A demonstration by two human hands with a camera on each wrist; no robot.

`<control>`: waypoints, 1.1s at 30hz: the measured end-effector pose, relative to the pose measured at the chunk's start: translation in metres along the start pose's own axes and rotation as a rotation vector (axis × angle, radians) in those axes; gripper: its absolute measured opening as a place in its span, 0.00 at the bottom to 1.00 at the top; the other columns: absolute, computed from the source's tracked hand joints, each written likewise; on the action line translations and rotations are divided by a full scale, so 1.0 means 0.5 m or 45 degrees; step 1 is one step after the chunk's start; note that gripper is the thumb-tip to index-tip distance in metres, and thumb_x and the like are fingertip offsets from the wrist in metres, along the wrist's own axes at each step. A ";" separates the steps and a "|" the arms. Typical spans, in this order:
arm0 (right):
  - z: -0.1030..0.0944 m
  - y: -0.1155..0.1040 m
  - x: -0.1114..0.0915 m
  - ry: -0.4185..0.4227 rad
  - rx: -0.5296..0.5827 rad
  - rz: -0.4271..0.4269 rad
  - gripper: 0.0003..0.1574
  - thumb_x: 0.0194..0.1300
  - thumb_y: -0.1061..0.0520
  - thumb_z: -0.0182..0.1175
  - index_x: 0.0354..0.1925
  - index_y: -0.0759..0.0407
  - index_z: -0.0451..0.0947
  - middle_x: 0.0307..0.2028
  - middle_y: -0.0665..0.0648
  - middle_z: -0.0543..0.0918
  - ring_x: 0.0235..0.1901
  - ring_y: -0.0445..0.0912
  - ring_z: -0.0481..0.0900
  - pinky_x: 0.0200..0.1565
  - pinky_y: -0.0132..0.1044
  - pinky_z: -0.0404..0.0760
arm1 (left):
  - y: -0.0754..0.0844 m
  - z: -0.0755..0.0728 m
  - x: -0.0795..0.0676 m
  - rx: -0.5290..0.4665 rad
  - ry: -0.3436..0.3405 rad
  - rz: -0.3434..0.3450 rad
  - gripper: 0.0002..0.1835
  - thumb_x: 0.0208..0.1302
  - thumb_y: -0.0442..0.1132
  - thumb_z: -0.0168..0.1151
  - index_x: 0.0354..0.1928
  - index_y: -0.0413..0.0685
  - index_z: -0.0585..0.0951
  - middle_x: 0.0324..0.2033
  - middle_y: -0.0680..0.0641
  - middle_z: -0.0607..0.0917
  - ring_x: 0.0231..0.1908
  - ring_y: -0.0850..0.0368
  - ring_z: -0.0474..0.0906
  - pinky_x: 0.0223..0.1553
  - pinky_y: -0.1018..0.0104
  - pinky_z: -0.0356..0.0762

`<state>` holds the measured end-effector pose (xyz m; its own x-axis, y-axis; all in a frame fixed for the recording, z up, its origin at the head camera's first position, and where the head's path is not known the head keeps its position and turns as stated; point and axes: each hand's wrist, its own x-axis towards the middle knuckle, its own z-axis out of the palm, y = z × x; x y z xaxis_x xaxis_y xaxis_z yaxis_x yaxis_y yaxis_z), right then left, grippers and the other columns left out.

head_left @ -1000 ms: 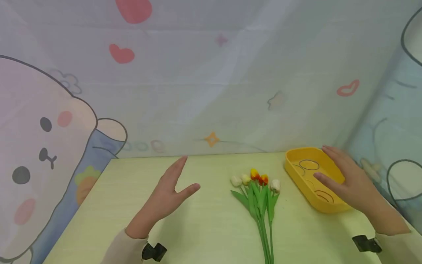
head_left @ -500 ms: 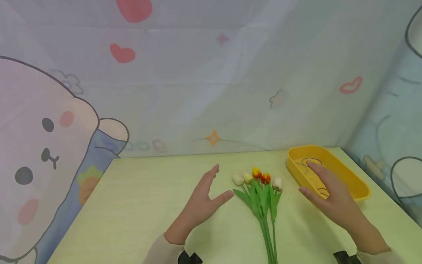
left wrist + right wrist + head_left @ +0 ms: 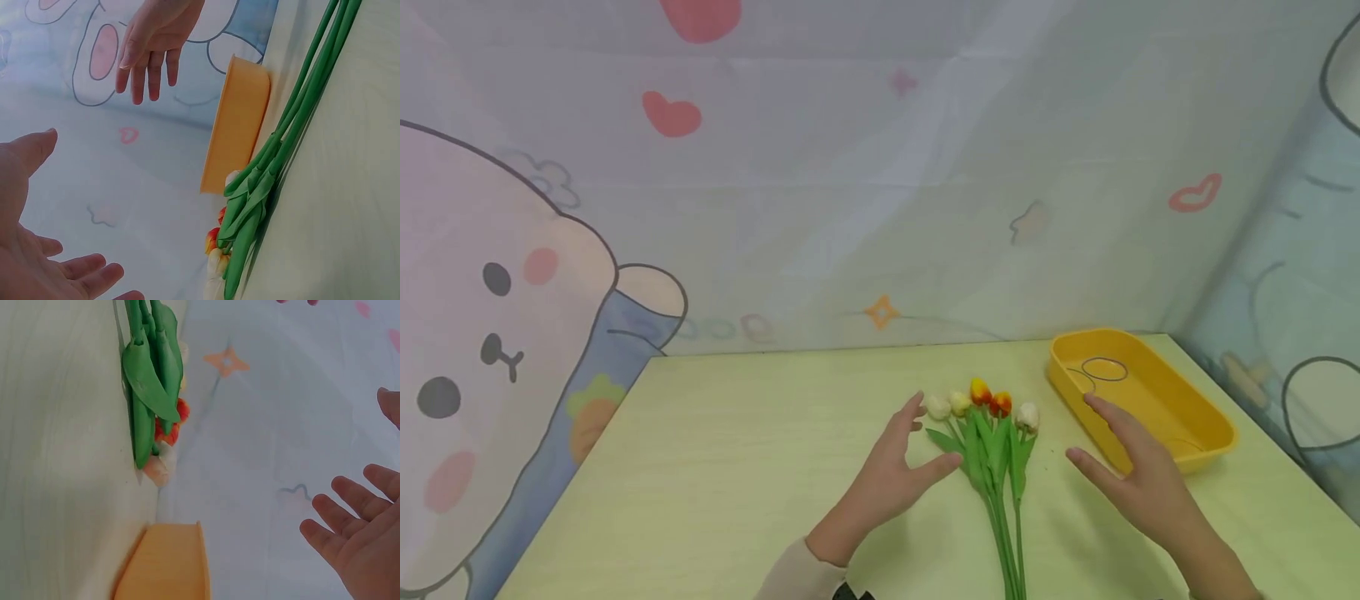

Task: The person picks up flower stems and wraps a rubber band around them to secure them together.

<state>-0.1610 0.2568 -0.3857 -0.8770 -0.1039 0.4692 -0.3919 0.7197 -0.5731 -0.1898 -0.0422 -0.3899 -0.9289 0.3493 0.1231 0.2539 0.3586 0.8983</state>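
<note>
A bunch of artificial tulips lies on the table, heads toward the back and green stems toward the front edge. The heads are white, pale yellow and red-orange. My left hand hovers just left of the bunch, thumb and fingers spread apart, holding nothing. In the head view its thumb overlaps the leaves; the left wrist view has the hand apart from the flowers. My right hand is held in the air between the tulips and a yellow tray, palm facing inward, and grips nothing. The right wrist view shows its fingers extended.
The yellow tray stands at the back right of the pale table, with thin ring shapes on its floor. A printed cloth with hearts and a cartoon animal hangs behind the table and along its sides.
Both hands have come closer together: the left has moved right toward the tulips, and the right has moved left, away from above the tray. The tulips and tray stay in place.
</note>
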 end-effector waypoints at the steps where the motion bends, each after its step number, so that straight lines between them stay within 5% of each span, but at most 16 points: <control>1: 0.005 0.001 -0.002 -0.003 0.014 0.002 0.43 0.61 0.54 0.68 0.71 0.51 0.61 0.65 0.63 0.69 0.62 0.64 0.66 0.65 0.41 0.67 | -0.003 0.003 0.001 -0.001 -0.004 -0.004 0.47 0.63 0.57 0.63 0.76 0.52 0.49 0.72 0.47 0.59 0.68 0.47 0.60 0.63 0.37 0.64; 3: 0.017 0.002 -0.005 -0.003 0.022 -0.002 0.43 0.60 0.54 0.68 0.70 0.54 0.63 0.65 0.63 0.70 0.61 0.62 0.68 0.64 0.27 0.65 | -0.009 0.010 0.003 -0.003 -0.013 -0.016 0.48 0.62 0.57 0.63 0.76 0.51 0.49 0.72 0.46 0.59 0.67 0.46 0.61 0.62 0.38 0.65; 11: 0.058 0.004 -0.013 -0.051 0.066 0.022 0.39 0.62 0.53 0.67 0.67 0.60 0.65 0.62 0.62 0.74 0.54 0.59 0.76 0.52 0.10 0.62 | -0.027 0.039 0.006 0.018 -0.051 -0.054 0.49 0.61 0.58 0.64 0.75 0.48 0.50 0.68 0.42 0.64 0.64 0.44 0.64 0.58 0.39 0.70; 15: 0.069 0.004 -0.013 -0.110 0.112 0.064 0.39 0.63 0.52 0.66 0.67 0.64 0.64 0.62 0.66 0.73 0.56 0.61 0.75 0.56 0.31 0.78 | -0.033 0.051 0.009 0.004 -0.064 -0.077 0.49 0.60 0.56 0.66 0.75 0.49 0.51 0.66 0.41 0.66 0.63 0.44 0.66 0.55 0.42 0.73; 18: 0.077 0.009 -0.013 -0.177 0.157 0.118 0.41 0.64 0.51 0.65 0.68 0.65 0.62 0.64 0.67 0.70 0.58 0.62 0.73 0.55 0.53 0.77 | -0.037 0.057 0.009 -0.001 -0.068 -0.085 0.49 0.59 0.55 0.67 0.75 0.47 0.51 0.65 0.40 0.67 0.61 0.43 0.67 0.52 0.44 0.76; 33: 0.107 0.033 -0.019 -0.469 0.375 0.416 0.48 0.63 0.49 0.66 0.71 0.65 0.55 0.66 0.70 0.65 0.58 0.63 0.73 0.51 0.49 0.81 | -0.054 0.108 0.008 -0.066 -0.159 -0.126 0.52 0.57 0.48 0.71 0.74 0.38 0.50 0.63 0.35 0.68 0.57 0.39 0.71 0.48 0.49 0.80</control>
<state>-0.1739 0.2329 -0.4354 -0.9839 -0.1787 0.0013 -0.0989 0.5385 -0.8368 -0.1858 -0.0035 -0.4364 -0.9070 0.4208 -0.0174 0.1459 0.3528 0.9242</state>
